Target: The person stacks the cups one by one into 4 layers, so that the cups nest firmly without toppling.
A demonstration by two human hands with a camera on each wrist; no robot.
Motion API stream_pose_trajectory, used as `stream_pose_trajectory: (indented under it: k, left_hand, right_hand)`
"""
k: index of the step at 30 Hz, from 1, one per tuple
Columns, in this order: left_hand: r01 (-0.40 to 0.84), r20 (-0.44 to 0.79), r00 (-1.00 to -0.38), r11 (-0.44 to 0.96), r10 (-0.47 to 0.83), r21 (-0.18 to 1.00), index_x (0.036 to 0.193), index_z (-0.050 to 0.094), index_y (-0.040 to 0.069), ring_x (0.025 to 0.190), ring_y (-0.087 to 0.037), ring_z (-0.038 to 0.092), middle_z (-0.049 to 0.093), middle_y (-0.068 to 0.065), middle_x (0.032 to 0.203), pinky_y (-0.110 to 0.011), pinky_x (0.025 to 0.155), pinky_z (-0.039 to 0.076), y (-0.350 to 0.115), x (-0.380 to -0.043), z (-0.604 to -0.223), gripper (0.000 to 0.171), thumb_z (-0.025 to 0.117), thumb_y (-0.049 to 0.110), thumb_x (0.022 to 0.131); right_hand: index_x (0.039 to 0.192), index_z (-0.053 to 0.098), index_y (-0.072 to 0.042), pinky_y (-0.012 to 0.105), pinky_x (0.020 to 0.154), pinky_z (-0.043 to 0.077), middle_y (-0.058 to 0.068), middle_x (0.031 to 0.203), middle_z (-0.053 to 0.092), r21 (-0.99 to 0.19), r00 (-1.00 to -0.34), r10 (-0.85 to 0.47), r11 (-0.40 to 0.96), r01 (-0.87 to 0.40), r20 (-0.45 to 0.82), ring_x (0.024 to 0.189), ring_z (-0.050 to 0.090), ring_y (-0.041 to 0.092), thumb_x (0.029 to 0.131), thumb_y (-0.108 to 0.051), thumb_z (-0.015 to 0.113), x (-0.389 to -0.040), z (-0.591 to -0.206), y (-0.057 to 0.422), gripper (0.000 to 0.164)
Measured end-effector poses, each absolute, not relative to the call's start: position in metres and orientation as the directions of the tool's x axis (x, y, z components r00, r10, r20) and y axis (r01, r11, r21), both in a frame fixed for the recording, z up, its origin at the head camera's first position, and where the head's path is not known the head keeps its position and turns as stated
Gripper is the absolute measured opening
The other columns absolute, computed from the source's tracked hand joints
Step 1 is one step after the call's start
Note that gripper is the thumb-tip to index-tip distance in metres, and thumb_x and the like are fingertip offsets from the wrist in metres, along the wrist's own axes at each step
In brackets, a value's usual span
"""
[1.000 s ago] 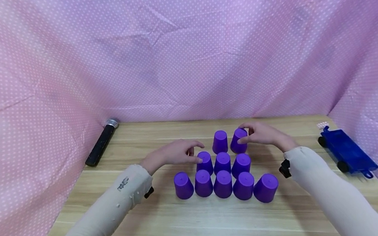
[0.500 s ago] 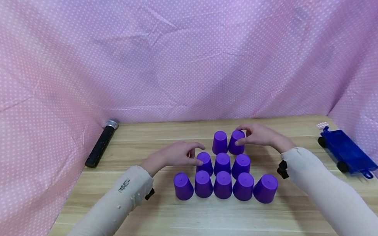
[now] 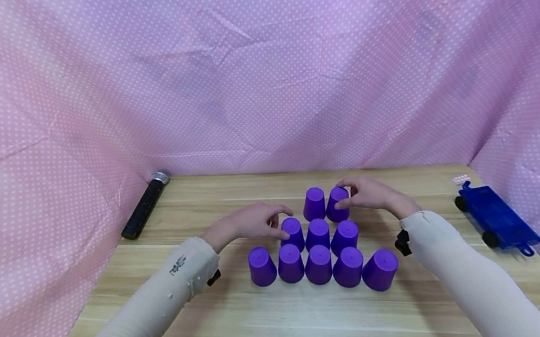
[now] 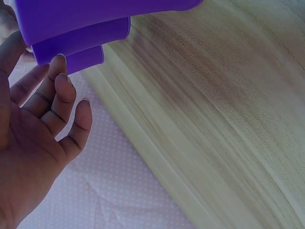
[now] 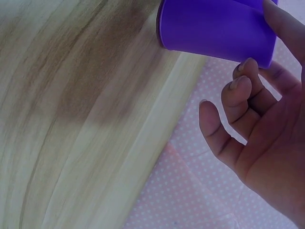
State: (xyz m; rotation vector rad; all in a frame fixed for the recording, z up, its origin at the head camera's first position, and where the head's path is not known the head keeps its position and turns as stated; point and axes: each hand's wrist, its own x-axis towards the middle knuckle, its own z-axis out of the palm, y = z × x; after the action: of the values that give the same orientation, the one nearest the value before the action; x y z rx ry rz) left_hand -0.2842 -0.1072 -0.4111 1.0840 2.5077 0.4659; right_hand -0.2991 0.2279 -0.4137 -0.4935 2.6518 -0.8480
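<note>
Purple cups stand upside down in three rows on the wooden table. Between thumb and forefinger, my right hand (image 3: pixel 368 193) grips the right cup (image 3: pixel 336 212) of the back pair; its other fingers are bent beside the cup in the right wrist view. My left hand (image 3: pixel 256 222) is at the left cup (image 3: pixel 294 237) of the middle row, thumb close against its upper side, forefinger reaching past its top. In the left wrist view the remaining left fingers (image 4: pixel 64 90) are loosely bent, with overlapping cups (image 4: pixel 95 19) above them.
Several cups form the front row, the rightmost cup (image 3: pixel 379 271) slightly tilted in view. A black microphone (image 3: pixel 144 208) lies at the left edge of the table (image 3: pixel 288 327). A blue toy trailer (image 3: pixel 497 215) with black wheels is at the right. Pink dotted cloth (image 3: pixel 260 80) surrounds the table.
My right hand has shifted the back-row right cup slightly left, closer to its neighbour. The left hand and the other cups have stayed nearly in place.
</note>
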Motion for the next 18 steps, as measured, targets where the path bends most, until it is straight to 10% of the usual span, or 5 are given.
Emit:
stream_pose_trajectory:
  k: [18]
  left_hand:
    - [0.621, -0.208, -0.635, 0.652, 0.744, 0.434, 0.139, 0.055, 0.026, 0.079, -0.006, 0.058, 0.063, 0.012, 0.085, -0.027, 0.075, 0.049, -0.105, -0.282, -0.4105, 0.058, 0.072, 0.051, 0.089]
  right_hand:
    - [0.133, 0.059, -0.013, 0.032, 0.064, 0.045, 0.008, 0.09, 0.065, -0.595, -0.888, -0.418, 0.769, -0.236, -0.189, 0.075, 0.056, 0.018, 0.085, -0.043, 0.077, -0.3001, -0.4143, 0.2288, 0.059]
